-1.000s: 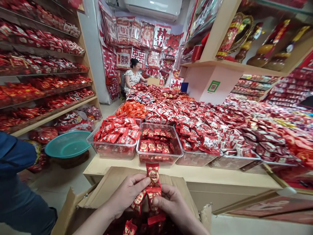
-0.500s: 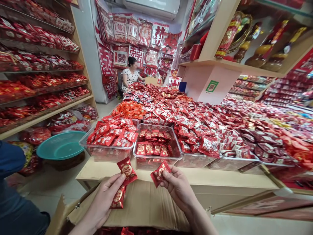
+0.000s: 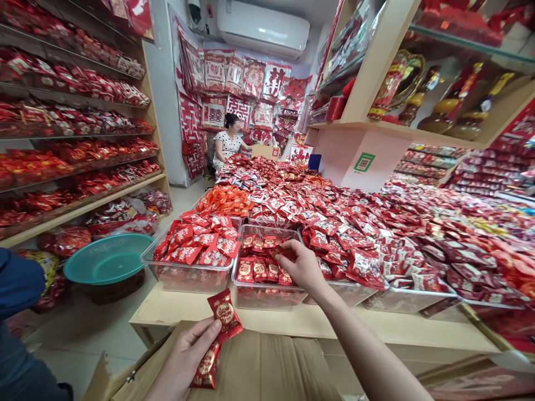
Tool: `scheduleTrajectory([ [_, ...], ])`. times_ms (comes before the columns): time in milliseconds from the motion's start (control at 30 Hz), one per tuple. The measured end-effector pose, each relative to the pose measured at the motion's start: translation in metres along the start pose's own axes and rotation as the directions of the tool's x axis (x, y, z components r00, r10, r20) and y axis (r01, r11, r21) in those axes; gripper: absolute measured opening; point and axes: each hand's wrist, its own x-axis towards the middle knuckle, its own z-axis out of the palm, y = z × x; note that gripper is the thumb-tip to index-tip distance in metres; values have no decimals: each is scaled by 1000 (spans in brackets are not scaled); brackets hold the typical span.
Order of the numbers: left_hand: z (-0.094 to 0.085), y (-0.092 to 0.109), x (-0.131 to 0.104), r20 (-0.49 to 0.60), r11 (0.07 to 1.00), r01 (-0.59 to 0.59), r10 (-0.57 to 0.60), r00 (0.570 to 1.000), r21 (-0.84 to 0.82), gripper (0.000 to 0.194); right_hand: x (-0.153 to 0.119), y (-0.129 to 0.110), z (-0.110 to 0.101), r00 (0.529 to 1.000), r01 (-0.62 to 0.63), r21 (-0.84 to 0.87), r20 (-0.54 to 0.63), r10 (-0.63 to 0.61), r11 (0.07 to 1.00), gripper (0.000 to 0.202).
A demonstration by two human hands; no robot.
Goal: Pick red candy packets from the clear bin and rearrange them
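Observation:
Two small red candy packets with gold print are pinched in my left hand (image 3: 188, 351): the upper packet (image 3: 225, 314) sticks up past the thumb, and the lower packet (image 3: 207, 367) hangs beneath the fingers. My right hand (image 3: 301, 264) reaches over a clear plastic bin (image 3: 270, 298), its fingers closed at a red packet (image 3: 273, 250) among the ones inside. The fingers partly hide that packet. Rows of matching packets (image 3: 259, 271) stand side by side in the front of this bin.
Beneath my left hand is an open cardboard box (image 3: 259, 362). Another bin of red packets (image 3: 192, 278) adjoins on the left, and heaped packets (image 3: 346, 223) spread right and back. A teal basin (image 3: 108, 259) sits left. A person (image 3: 228, 145) is at the far end.
My right hand has moved forward with its packet, from above the cardboard box into the bin. My left hand still grips its two packets. The view has tilted up slightly.

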Motion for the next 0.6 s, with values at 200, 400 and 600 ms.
scheduleTrajectory([
  [200,6,7,-6,0,998,6,-6,1000,-59,33,11,17,14,960,232,-426,244,-136,874,4],
  [400,4,3,-6,-66,998,7,-12,998,-70,33,13,27,15,960,163,-259,264,-92,952,23],
  [600,7,1,-6,-112,998,-6,0,994,-55,29,15,30,15,945,138,-295,326,-36,945,9],
])
